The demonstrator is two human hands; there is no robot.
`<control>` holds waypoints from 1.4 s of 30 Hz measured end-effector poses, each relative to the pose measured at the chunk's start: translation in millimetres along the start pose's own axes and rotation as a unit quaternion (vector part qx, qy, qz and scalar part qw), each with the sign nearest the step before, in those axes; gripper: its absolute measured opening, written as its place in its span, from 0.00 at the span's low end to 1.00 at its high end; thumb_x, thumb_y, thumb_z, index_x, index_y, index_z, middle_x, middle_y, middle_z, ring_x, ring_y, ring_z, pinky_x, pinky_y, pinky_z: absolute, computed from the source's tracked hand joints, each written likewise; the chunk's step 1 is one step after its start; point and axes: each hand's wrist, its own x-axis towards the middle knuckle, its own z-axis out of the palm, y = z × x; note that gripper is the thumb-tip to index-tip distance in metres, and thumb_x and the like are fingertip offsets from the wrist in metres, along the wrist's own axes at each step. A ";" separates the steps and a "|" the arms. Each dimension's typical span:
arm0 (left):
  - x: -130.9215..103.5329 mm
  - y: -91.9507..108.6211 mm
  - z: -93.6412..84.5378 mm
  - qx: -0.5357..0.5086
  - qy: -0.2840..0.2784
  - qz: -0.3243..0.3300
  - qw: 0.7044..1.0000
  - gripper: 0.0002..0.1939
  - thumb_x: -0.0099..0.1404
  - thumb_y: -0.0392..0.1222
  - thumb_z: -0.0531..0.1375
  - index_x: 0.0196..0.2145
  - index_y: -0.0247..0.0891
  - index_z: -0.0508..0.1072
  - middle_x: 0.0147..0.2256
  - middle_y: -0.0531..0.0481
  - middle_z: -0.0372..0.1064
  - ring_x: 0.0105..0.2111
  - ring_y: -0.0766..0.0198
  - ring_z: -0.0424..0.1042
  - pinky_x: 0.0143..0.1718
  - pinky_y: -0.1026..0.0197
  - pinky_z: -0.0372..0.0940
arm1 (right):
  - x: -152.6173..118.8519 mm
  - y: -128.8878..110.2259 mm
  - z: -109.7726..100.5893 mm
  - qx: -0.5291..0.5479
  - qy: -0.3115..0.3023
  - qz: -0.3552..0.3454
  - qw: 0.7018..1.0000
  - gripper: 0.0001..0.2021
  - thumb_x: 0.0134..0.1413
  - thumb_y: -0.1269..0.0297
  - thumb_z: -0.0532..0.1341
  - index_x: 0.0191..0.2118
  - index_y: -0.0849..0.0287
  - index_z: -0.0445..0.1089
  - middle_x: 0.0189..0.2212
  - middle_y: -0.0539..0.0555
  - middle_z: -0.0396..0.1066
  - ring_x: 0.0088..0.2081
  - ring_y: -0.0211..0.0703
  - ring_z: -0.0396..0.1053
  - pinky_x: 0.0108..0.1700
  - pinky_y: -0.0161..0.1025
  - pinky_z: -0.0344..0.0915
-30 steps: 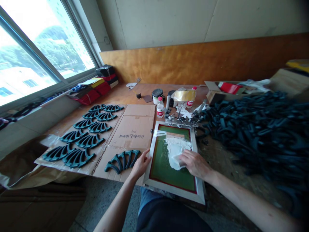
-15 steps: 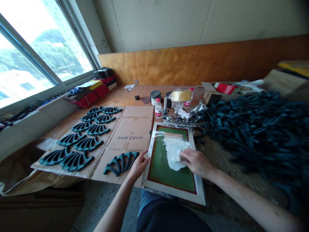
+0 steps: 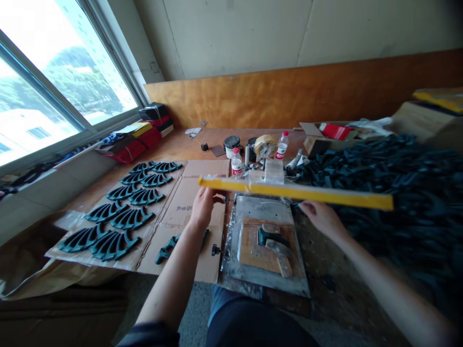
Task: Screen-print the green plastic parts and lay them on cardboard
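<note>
The screen-printing frame [image 3: 296, 191] is tilted up, so its front edge, wrapped in yellow tape, faces me. My left hand [image 3: 203, 205] is closed around its left end. Below the bar and right of the base, my right hand [image 3: 320, 216] is slightly blurred, its fingers loosely curled and apart, with nothing visible in them. Under the raised frame lies a metal base plate [image 3: 235, 270] with a wooden board [image 3: 249, 255] on it. One dark teal plastic piece [image 3: 273, 236] rests on this board, beside small wooden blocks [image 3: 284, 265].
Fan-shaped groups of teal pieces [image 3: 114, 241] lie on cardboard [image 3: 173, 193] at left, a partly hidden group [image 3: 168, 248] nearer me. A large heap of dark pieces [image 3: 383, 202] fills the right. Bottles [image 3: 237, 164], a jar [image 3: 231, 144] and a tape roll [image 3: 265, 145] stand behind.
The frame has swung up from lying flat, uncovering the base and the piece. My left hand has risen with it. My right hand has let go of the white-smeared thing and moved right.
</note>
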 end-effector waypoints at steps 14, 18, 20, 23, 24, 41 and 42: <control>-114.7 -116.0 50.7 0.009 -0.182 -0.324 0.928 0.37 0.54 0.71 0.55 0.40 0.31 0.74 0.37 0.36 0.76 0.31 0.61 0.73 0.23 0.66 0.62 | -76.1 -33.6 76.6 0.002 -0.108 -0.096 0.990 0.19 0.65 0.50 0.45 0.26 0.54 0.58 0.22 0.53 0.65 0.27 0.46 0.66 0.31 0.40 0.58; -136.3 -127.6 58.5 -0.084 -0.033 -0.297 0.951 0.37 0.55 0.70 0.55 0.47 0.33 0.70 0.41 0.39 0.73 0.34 0.59 0.73 0.23 0.65 0.64 | -84.2 -92.4 74.9 0.002 -0.046 -0.208 0.977 0.19 0.66 0.51 0.45 0.27 0.54 0.59 0.23 0.54 0.64 0.30 0.49 0.64 0.34 0.43 0.57; -132.4 -122.3 47.0 -0.094 0.076 -0.268 0.956 0.33 0.54 0.68 0.57 0.40 0.32 0.70 0.30 0.47 0.70 0.27 0.63 0.71 0.22 0.65 0.63 | -88.8 -131.5 77.1 -0.002 -0.041 -0.267 0.963 0.17 0.66 0.53 0.46 0.29 0.55 0.60 0.26 0.55 0.64 0.32 0.50 0.63 0.36 0.45 0.57; -130.3 -118.5 5.1 -0.055 0.181 -0.250 0.950 0.29 0.50 0.67 0.61 0.30 0.34 0.68 0.20 0.56 0.60 0.19 0.69 0.64 0.20 0.66 0.61 | -87.8 -184.2 91.1 0.045 -0.080 -0.328 0.940 0.13 0.65 0.56 0.50 0.34 0.57 0.65 0.32 0.56 0.66 0.36 0.51 0.63 0.40 0.46 0.58; -133.0 -119.3 -13.6 -0.040 0.207 -0.247 0.946 0.28 0.50 0.67 0.61 0.28 0.35 0.67 0.20 0.57 0.59 0.19 0.69 0.63 0.19 0.66 0.60 | -85.0 -199.2 99.0 0.068 -0.106 -0.347 0.930 0.11 0.65 0.57 0.51 0.37 0.57 0.66 0.34 0.57 0.67 0.38 0.51 0.64 0.41 0.46 0.59; -170.4 -170.2 -209.0 0.232 0.364 -0.423 0.797 0.19 0.68 0.52 0.42 0.37 0.38 0.66 0.32 0.45 0.72 0.28 0.62 0.74 0.25 0.63 0.66 | -59.2 -364.0 260.0 0.087 -0.409 -0.302 0.857 0.11 0.57 0.73 0.54 0.34 0.62 0.75 0.35 0.65 0.73 0.41 0.55 0.70 0.41 0.45 0.64; -169.0 -170.7 -212.0 0.256 0.346 -0.432 0.792 0.20 0.68 0.52 0.41 0.36 0.38 0.66 0.32 0.44 0.73 0.29 0.61 0.74 0.26 0.63 0.66 | -56.9 -365.2 263.1 0.101 -0.414 -0.279 0.861 0.11 0.56 0.72 0.54 0.33 0.62 0.75 0.34 0.64 0.74 0.40 0.54 0.71 0.41 0.45 0.65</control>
